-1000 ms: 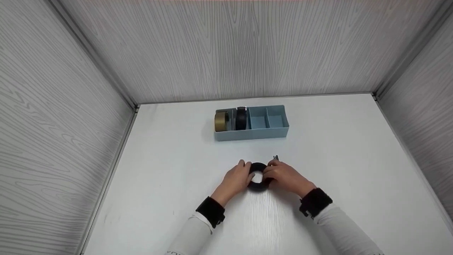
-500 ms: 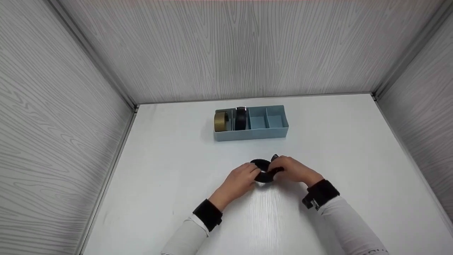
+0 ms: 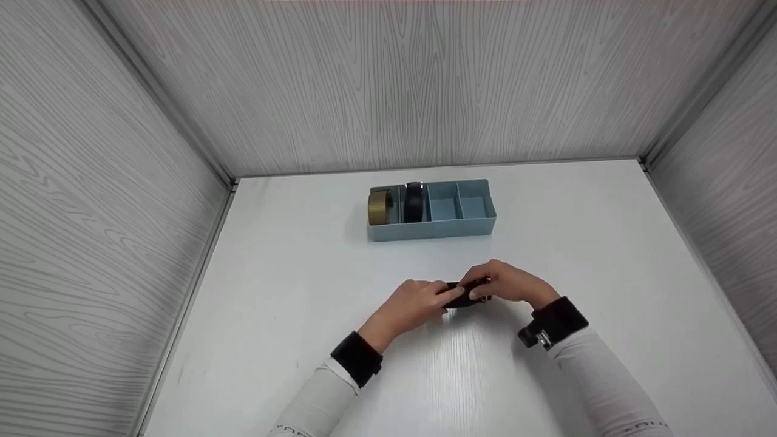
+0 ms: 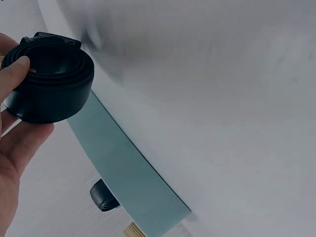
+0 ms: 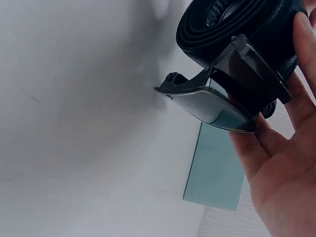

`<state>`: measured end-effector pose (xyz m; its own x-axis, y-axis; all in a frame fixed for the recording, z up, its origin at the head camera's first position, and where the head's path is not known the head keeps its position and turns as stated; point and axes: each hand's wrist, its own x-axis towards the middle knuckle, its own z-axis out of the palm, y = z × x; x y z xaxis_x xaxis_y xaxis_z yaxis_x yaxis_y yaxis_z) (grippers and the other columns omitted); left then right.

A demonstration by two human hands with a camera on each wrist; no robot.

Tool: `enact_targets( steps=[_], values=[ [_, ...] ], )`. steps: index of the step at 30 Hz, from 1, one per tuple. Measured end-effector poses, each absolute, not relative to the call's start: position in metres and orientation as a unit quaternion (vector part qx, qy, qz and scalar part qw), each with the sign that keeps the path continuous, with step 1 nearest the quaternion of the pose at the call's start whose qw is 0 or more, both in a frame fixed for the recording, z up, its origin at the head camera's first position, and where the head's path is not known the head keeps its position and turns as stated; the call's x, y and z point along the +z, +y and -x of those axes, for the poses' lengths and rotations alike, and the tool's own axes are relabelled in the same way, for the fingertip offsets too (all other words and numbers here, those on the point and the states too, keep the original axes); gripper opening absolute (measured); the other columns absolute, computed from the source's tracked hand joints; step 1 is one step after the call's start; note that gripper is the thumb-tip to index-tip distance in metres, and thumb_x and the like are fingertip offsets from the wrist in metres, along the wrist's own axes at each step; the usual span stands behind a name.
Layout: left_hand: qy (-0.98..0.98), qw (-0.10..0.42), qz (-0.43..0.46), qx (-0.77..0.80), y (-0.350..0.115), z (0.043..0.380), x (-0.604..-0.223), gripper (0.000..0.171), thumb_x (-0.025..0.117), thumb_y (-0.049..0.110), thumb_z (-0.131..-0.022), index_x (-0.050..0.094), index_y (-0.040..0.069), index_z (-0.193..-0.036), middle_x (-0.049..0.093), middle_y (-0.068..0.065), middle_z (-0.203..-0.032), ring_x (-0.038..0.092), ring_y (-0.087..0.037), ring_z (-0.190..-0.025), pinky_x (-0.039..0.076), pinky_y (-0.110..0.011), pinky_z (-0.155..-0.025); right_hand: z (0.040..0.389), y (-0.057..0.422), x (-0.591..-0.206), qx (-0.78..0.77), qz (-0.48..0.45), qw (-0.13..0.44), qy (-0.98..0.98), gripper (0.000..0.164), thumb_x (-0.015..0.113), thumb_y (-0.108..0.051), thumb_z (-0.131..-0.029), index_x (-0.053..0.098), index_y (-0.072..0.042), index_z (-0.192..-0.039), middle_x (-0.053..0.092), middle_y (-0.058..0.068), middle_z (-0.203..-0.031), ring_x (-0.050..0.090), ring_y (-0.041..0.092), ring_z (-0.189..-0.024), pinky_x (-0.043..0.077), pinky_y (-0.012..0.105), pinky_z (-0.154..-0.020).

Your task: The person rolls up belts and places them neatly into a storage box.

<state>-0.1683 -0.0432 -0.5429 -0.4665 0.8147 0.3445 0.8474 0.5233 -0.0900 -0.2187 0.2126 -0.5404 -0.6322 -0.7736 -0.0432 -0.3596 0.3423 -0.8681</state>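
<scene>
A black leather belt (image 3: 466,298) is rolled into a coil and held by both hands over the table, front of the blue box. My left hand (image 3: 413,305) grips the coil from its left side; in the left wrist view the thumb lies on top of the coil (image 4: 52,98) and fingers support it from below. My right hand (image 3: 508,283) holds the coil's right side, by the buckle. The right wrist view shows the shiny dark metal buckle (image 5: 212,107) sticking out from the roll, with fingers behind it.
A blue divided box (image 3: 434,230) stands farther back on the white table (image 3: 291,273). Its leftmost compartment holds a rolled gold belt (image 3: 377,209), and the one beside it a rolled black belt (image 3: 414,204). Grey wood-grain panels (image 3: 413,91) enclose the back and sides.
The belt coil, flat with its hole facing up a second ago, has been tipped up and shifted slightly right. Both hands have moved right with it; the box stays put.
</scene>
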Motion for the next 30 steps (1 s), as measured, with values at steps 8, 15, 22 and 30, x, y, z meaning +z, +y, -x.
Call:
enact_targets(
  steps=[8,15,22,30],
  values=[
    [-0.856,0.165,0.476,-0.115,-0.042,0.171,-0.546,0.046,0.078,0.023,-0.085,0.067,0.017,-0.129,0.068,-0.004,-0.104,0.068,-0.014,-0.079,0.054,-0.026,-0.067,0.223,0.212,-0.538,-0.443,0.359,0.245,0.784,0.024,0.066,-0.013,-0.094,0.072,-0.010,-0.117,0.070,0.000,-0.111,0.062,0.017,-0.100,0.048,0.030,-0.085],
    [-0.862,0.122,0.448,-0.202,-0.045,0.170,-0.548,0.036,0.072,0.022,-0.090,0.069,0.013,-0.125,0.070,-0.006,-0.102,0.069,-0.015,-0.087,0.055,-0.027,-0.072,0.224,0.211,-0.538,-0.428,0.323,0.265,0.801,0.027,0.062,-0.018,-0.097,0.069,-0.010,-0.122,0.068,0.001,-0.116,0.061,0.018,-0.108,0.046,0.037,-0.092],
    [-0.874,0.127,0.394,-0.255,-0.047,0.169,-0.545,0.033,0.072,0.023,-0.090,0.071,0.010,-0.121,0.072,-0.011,-0.104,0.070,-0.021,-0.090,0.056,-0.033,-0.075,0.232,0.211,-0.537,-0.458,0.280,0.208,0.818,0.032,0.055,-0.016,-0.101,0.062,-0.001,-0.129,0.065,0.015,-0.121,0.059,0.028,-0.113,0.045,0.046,-0.095],
    [-0.875,0.193,0.341,-0.283,-0.053,0.174,-0.542,0.033,0.073,0.021,-0.089,0.071,0.005,-0.118,0.072,-0.013,-0.095,0.070,-0.024,-0.081,0.056,-0.036,-0.069,0.258,0.222,-0.550,-0.322,0.140,0.027,0.936,0.046,0.051,-0.014,-0.103,0.042,0.002,-0.145,0.037,0.030,-0.141,0.047,0.046,-0.121,0.041,0.056,-0.095]
  ],
)
